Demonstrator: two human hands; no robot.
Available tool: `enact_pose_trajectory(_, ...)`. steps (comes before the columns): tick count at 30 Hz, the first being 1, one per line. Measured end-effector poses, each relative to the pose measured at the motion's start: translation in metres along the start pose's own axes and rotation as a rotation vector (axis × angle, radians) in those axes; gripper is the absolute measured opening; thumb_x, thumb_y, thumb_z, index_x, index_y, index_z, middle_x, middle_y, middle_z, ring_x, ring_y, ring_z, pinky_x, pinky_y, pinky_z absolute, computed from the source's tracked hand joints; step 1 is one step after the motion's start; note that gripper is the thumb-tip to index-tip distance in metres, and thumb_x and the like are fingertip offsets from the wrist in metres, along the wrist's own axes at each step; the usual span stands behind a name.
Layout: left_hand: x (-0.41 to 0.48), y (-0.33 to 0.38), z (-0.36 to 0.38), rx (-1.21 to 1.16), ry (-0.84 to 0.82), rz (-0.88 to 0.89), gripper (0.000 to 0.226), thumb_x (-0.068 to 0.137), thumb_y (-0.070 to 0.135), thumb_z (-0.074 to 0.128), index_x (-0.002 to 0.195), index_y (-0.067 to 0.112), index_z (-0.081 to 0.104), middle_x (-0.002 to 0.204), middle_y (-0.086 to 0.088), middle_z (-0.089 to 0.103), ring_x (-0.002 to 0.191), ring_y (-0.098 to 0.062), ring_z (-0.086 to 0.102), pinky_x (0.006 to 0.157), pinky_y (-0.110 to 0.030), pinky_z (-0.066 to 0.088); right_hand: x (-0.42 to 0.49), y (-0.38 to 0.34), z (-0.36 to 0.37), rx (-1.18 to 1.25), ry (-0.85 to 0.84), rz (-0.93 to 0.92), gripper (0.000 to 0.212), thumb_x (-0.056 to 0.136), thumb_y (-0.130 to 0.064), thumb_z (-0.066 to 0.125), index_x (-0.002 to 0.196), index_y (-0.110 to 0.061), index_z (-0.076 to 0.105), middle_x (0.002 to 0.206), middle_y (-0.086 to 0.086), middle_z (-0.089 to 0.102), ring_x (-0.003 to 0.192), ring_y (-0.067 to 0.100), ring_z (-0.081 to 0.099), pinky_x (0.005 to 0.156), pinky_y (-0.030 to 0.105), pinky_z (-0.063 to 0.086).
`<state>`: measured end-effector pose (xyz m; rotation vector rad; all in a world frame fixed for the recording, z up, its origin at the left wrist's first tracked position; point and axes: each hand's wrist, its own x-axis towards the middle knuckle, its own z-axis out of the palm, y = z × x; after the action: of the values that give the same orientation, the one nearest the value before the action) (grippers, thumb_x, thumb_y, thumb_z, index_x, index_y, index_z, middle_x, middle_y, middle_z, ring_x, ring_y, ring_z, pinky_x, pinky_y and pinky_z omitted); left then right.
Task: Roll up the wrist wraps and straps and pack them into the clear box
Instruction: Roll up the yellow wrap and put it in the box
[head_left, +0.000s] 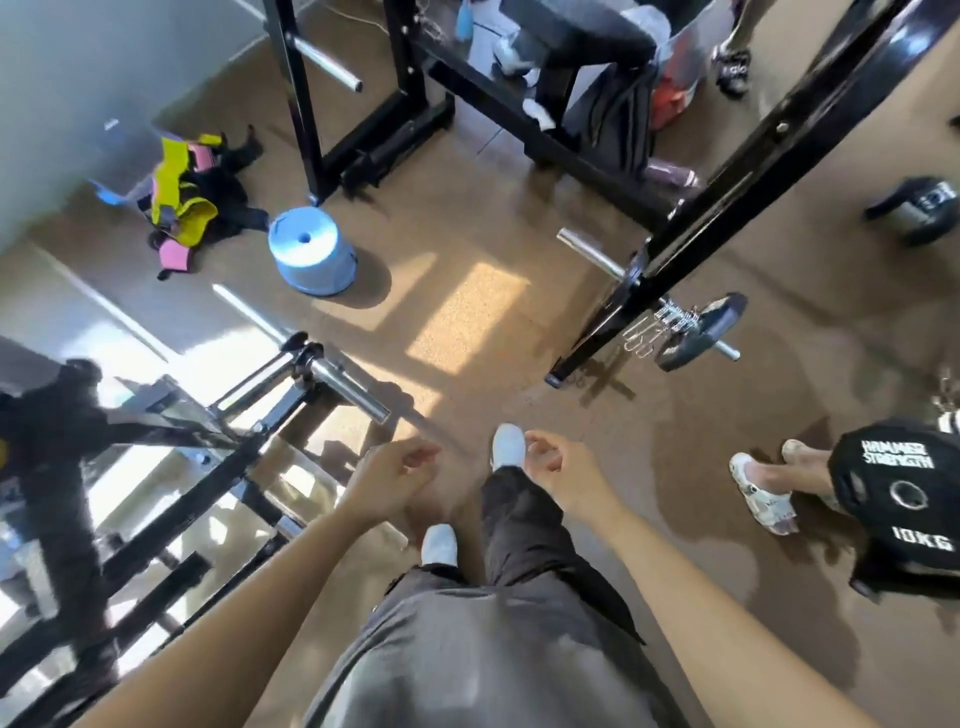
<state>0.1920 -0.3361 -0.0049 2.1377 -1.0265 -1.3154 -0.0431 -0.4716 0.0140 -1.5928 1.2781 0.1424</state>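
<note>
Head camera, looking down at a brown gym floor (467, 218): a person in grey trousers stands among black steel rack frames (724, 197), both bare arms held forward. The left hand (395, 478) and the right hand (558, 470) hang with fingers loosely curled, and neither has hold of anything. The task's things, a tangled heap of yellow, pink and black wrist wraps and straps (187, 208), lie at the far-left edge of the floor, at the foot of the pale wall and well apart from both hands. The heap is ahead and to the person's left, so the left hand is the nearer of the two. Its long axis runs roughly along the wall, away from the person. A pale blue round plastic stool (311, 254) stands just beside the heap on its right. A pale translucent shape (111, 140) against the wall behind the heap may be the clear box, though blur leaves that uncertain. By the look of things no rolling has begun, and the next move calls for crossing the floor to the heap, past the chrome bar sleeve (348, 384) at the near left. At the right edge, a black 10 kg weight plate (904, 499) stands beside another person's sandalled feet (763, 493).
</note>
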Motion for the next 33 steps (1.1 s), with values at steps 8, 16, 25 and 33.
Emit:
enact_pose_trajectory(8, 0.124, 0.068, -0.033, -0.012, 0.066, -0.043, 0.021, 0.091, 0.027, 0.074, 0.112, 0.028, 0.076, 0.096, 0.017, 0.073, 0.089, 0.003, 0.067, 0.093, -0.037, 0.056, 0.141, -0.051, -0.076, -0.008, -0.092, -0.041, 0.036, 0.093, -0.025, 0.070, 0.129, -0.027, 0.064, 0.103, -0.017, 0.062, 0.095, 0.010, 0.062, 0.094, 0.030, 0.054)
enact_pose_trajectory(16, 0.234, 0.137, -0.098, -0.169, 0.163, -0.066, 0.014, 0.093, 0.034, 0.071, 0.106, 0.038, 0.071, 0.103, 0.020, 0.073, 0.099, -0.001, 0.068, 0.099, -0.035, 0.053, 0.254, -0.146, -0.160, -0.086, -0.123, -0.084, 0.040, 0.096, -0.014, 0.065, 0.135, -0.023, 0.062, 0.111, -0.004, 0.064, 0.088, 0.002, 0.057, 0.074, 0.009, 0.044)
enact_pose_trajectory(25, 0.374, 0.146, -0.225, -0.249, 0.216, -0.043, 0.019, 0.091, 0.023, 0.072, 0.101, 0.039, 0.072, 0.098, 0.016, 0.074, 0.096, -0.005, 0.069, 0.097, -0.040, 0.056, 0.403, -0.285, -0.176, -0.110, -0.104, -0.126, 0.037, 0.094, -0.018, 0.070, 0.130, -0.023, 0.065, 0.102, -0.010, 0.064, 0.082, 0.006, 0.058, 0.088, 0.029, 0.052)
enact_pose_trajectory(33, 0.455, 0.143, -0.379, -0.207, 0.297, -0.078, 0.026, 0.093, 0.034, 0.066, 0.116, 0.024, 0.073, 0.104, 0.010, 0.073, 0.095, -0.006, 0.067, 0.095, -0.034, 0.054, 0.512, -0.433, -0.151, -0.179, -0.161, -0.233, 0.036, 0.092, -0.010, 0.068, 0.125, -0.025, 0.068, 0.103, -0.003, 0.066, 0.082, 0.012, 0.057, 0.087, 0.030, 0.053)
